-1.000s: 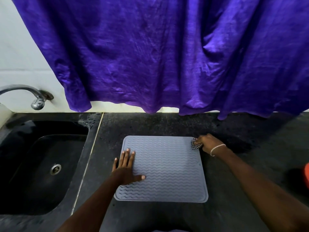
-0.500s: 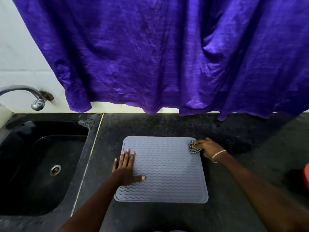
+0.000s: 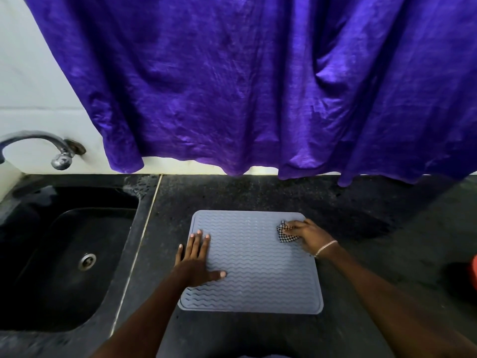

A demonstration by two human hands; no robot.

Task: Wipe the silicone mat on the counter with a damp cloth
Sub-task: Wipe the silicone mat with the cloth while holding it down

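Now wiping near the mat's far right corner.
Right hand (image 3: 307,235) grips checkered cloth (image 3: 285,233) on grey silicone mat (image 3: 258,267); left hand (image 3: 196,259) lies flat, fingers spread, at its left edge; bare desk (image 3: 374,228) surrounds.

Most of the checked cloth (image 3: 286,233) lies hidden under the right hand (image 3: 307,235); a red object (image 3: 474,276) is cut off at the right edge.

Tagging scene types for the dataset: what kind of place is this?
Most likely a home kitchen: a dark stone counter with an inset sink, a wall tap and a silicone mat.
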